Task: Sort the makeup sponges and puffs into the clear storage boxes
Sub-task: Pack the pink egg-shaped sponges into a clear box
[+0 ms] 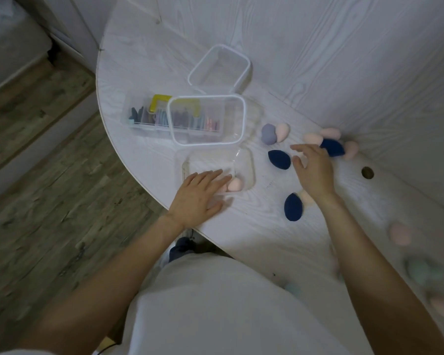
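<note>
Here, the left hand (199,196) lies flat and empty on a clear plastic box (249,165) holding a pink teardrop sponge (235,185); the right hand (313,167), fingers spread, grips nothing.

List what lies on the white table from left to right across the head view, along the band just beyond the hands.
Clear divided organiser with a yellow handle → white-rimmed clear plastic box → grey-purple makeup sponge → pale pink makeup sponge touching it → cluster of pink sponges around a navy one.
</note>
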`<state>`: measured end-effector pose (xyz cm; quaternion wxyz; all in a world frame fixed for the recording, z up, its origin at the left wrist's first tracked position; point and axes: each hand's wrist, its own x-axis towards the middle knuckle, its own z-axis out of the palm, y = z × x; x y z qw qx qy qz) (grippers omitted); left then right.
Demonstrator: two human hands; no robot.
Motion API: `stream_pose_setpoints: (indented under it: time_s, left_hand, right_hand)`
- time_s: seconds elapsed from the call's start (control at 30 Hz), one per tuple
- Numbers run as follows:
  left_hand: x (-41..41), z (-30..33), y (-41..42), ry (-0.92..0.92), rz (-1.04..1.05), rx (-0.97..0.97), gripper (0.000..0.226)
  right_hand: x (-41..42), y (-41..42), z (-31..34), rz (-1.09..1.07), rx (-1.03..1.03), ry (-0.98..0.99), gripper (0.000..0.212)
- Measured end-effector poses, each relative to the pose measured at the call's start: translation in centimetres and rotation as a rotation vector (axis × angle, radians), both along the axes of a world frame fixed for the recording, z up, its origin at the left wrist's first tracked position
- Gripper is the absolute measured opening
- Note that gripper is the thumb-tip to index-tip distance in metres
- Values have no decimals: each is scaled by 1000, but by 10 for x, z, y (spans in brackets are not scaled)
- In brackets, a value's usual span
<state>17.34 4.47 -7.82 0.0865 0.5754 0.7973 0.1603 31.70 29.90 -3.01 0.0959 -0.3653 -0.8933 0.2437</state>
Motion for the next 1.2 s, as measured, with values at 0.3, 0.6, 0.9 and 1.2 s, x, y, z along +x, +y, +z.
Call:
stream_pose_setpoints:
  time_s: [0.3,0.6,0.9,1.2]
  left_hand:
    - [2,0,2,-59,-25,-156,60]
    - [1,7,-9,-54,85,-6,52]
    - [-3,11,-17,12,135,4,44]
    - [3,-2,-15,92,105,3,36]
  right_hand:
    - [-68,51,-24,142,-186,-316,43]
    - [-44,8,8,-6,-198,102,32]
    - [-65,-82,12,504,177,-259,28]
    - [-79,-74,-1,687,452,-406,18]
